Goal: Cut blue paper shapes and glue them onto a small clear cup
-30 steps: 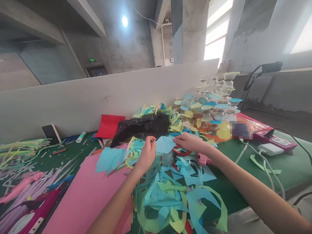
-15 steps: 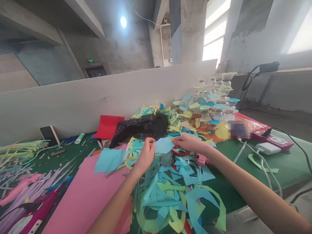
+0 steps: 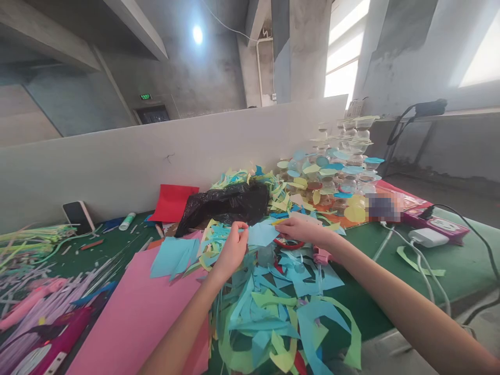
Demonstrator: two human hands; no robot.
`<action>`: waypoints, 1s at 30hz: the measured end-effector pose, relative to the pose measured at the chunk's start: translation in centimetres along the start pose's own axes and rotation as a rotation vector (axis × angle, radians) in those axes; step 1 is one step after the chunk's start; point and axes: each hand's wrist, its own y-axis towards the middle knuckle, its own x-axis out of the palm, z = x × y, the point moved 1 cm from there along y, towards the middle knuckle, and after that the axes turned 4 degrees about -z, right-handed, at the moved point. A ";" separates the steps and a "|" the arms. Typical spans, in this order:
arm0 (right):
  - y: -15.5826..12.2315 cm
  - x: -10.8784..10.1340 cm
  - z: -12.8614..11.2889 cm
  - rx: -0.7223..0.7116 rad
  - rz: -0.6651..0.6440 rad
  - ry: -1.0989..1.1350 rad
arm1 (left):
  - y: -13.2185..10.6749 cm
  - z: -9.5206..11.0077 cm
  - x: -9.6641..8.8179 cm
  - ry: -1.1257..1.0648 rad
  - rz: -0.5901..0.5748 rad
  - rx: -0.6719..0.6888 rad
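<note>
two bare hands work over a green-topped table (image 3: 464,276): the left hand (image 3: 233,251), fingers closed in a pinch, and the right hand (image 3: 301,229), fingertips drawn together, grip a flat pale-blue paper piece (image 3: 262,234) between them, above a heap of teal and lime paper offcuts (image 3: 260,317), near a large pink card sheet (image 3: 133,312), a crumpled black plastic bag (image 3: 222,204) and a red plastic loop (image 3: 289,244).

Angular pale blue paper piece (image 3: 262,234) (thin, matte), held up.
</note>
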 end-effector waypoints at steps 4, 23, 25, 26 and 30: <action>0.1 0.0 0.1 -0.004 0.013 0.005 | 0.0 -0.2 0.0 -0.023 -0.001 0.007; -0.2 0.0 -0.2 -0.081 0.054 -0.009 | -0.2 -0.1 0.0 -0.017 -0.018 0.010; -0.1 0.1 0.0 -0.089 0.047 -0.011 | -0.2 0.0 0.0 0.003 -0.016 0.017; -0.1 0.1 0.0 -0.095 0.045 -0.014 | -0.2 0.0 0.0 0.011 -0.017 0.021; -0.3 0.2 0.1 -0.108 0.051 -0.015 | -0.3 -0.2 0.1 0.023 -0.018 0.035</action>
